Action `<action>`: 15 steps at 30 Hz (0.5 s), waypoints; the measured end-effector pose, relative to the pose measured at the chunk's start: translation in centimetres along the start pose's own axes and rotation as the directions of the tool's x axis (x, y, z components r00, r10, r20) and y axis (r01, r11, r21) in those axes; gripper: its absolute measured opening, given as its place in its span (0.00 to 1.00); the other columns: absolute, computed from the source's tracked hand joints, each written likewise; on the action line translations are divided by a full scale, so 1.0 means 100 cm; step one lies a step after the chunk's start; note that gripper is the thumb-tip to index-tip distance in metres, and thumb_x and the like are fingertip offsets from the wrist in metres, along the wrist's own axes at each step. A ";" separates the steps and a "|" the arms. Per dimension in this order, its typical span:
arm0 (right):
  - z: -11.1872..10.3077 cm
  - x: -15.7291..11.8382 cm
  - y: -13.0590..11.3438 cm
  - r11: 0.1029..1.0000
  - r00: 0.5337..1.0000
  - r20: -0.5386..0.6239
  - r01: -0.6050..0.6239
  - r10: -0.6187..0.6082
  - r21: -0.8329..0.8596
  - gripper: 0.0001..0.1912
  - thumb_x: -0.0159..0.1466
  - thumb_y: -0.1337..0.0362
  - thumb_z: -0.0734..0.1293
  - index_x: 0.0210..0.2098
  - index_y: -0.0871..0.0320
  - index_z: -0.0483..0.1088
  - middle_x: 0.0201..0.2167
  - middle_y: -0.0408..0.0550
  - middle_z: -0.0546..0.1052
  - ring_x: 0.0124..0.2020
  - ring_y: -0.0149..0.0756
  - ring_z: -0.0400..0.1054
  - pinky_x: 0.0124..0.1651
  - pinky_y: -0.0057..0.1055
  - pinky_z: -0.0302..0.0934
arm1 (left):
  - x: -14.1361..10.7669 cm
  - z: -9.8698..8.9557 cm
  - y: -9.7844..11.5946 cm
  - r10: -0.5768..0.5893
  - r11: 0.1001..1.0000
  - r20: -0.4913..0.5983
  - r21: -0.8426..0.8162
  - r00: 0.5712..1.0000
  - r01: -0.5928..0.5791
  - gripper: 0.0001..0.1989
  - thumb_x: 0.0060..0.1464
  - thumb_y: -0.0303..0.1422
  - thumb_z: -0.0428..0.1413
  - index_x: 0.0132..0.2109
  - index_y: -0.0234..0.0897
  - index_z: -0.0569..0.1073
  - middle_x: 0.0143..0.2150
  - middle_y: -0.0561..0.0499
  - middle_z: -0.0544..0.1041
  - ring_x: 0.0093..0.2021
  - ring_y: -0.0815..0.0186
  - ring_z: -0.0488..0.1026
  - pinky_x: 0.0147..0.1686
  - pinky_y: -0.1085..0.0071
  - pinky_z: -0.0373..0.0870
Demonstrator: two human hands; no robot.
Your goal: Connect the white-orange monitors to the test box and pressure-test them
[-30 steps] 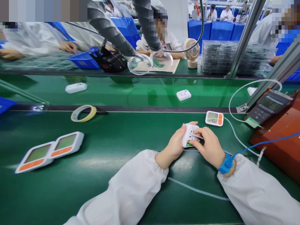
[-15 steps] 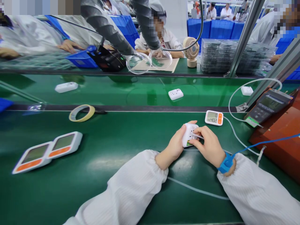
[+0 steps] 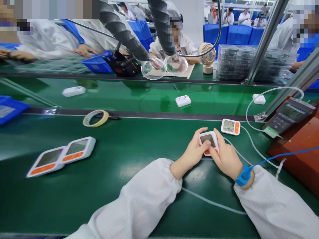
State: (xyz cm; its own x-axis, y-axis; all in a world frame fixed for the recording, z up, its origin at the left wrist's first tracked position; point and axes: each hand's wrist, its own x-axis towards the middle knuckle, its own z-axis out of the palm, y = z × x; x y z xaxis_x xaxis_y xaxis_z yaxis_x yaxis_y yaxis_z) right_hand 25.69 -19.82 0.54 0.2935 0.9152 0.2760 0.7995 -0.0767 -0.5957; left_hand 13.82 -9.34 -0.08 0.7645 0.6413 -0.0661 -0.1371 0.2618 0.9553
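Observation:
Near the front right of the green bench, a small white digital monitor [image 3: 208, 136] is held between both hands, its grey screen and orange button panel facing up. My left hand [image 3: 191, 154] grips its left side, thumb over the front. On the other side my right hand [image 3: 227, 158] closes round the edge, thumb low on the face near the orange panel. A thin white tube [image 3: 234, 148] runs behind my right hand; whether it joins the held monitor is hidden. Just beyond lies a similar monitor [image 3: 230, 127] with lit digits and its own tube.
Two larger monitors [image 3: 78, 149] lie at left, near a tape roll [image 3: 96, 118]. White units sit on the sunken green strip, one at its middle [image 3: 183, 100]. At right are a grey meter [image 3: 289, 113] and an orange-brown box [image 3: 299, 146]. A blue cord [image 3: 286, 154] leads to my right wristband.
The monitor has been turned from its socketed back to its screen side. My right fingers have left the tube end and now grip the monitor. The middle white unit shifted slightly left.

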 end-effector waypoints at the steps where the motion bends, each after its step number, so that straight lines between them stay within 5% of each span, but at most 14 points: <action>1: -0.001 0.001 0.001 0.999 0.999 0.008 -0.039 0.039 0.035 0.31 0.71 0.57 0.55 0.68 0.68 0.50 0.32 0.55 0.79 0.30 0.47 0.75 0.31 0.34 0.65 | -0.001 -0.001 0.001 -0.005 1.000 0.055 0.019 0.998 0.003 0.41 0.51 0.52 0.62 0.64 0.38 0.55 0.39 0.51 0.72 0.31 0.69 0.70 0.32 0.72 0.69; 6: -0.005 0.001 0.003 0.957 0.992 0.018 -0.125 0.124 0.262 0.32 0.72 0.54 0.53 0.70 0.65 0.48 0.38 0.55 0.79 0.33 0.45 0.75 0.36 0.35 0.67 | -0.001 -0.007 0.011 -0.131 0.991 0.294 0.067 0.947 0.116 0.47 0.53 0.42 0.65 0.68 0.48 0.42 0.44 0.50 0.71 0.26 0.71 0.72 0.28 0.70 0.72; 10: -0.004 0.000 0.005 0.922 0.985 0.068 -0.175 0.161 0.345 0.33 0.72 0.53 0.54 0.70 0.63 0.47 0.41 0.55 0.79 0.32 0.43 0.74 0.34 0.35 0.67 | 0.002 -0.011 0.012 -0.117 0.993 0.327 0.072 0.938 0.099 0.43 0.54 0.39 0.63 0.66 0.50 0.44 0.45 0.50 0.70 0.21 0.76 0.68 0.20 0.76 0.67; 15: -0.004 0.000 0.007 0.926 0.986 0.056 -0.168 0.158 0.337 0.33 0.71 0.52 0.54 0.70 0.62 0.48 0.40 0.54 0.79 0.32 0.43 0.74 0.35 0.35 0.67 | 0.003 -0.012 0.010 -0.097 0.995 0.355 0.053 0.930 0.084 0.41 0.55 0.37 0.63 0.65 0.51 0.45 0.48 0.49 0.69 0.26 0.75 0.71 0.24 0.75 0.71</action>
State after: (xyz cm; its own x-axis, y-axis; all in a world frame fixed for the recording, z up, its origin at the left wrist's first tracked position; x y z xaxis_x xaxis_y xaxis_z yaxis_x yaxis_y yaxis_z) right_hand 26.42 -19.98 0.44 0.3861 0.9124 0.1357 0.5148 -0.0910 -0.8525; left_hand 13.15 -8.05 0.56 0.9479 0.3144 -0.0519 -0.0391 0.2763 0.9603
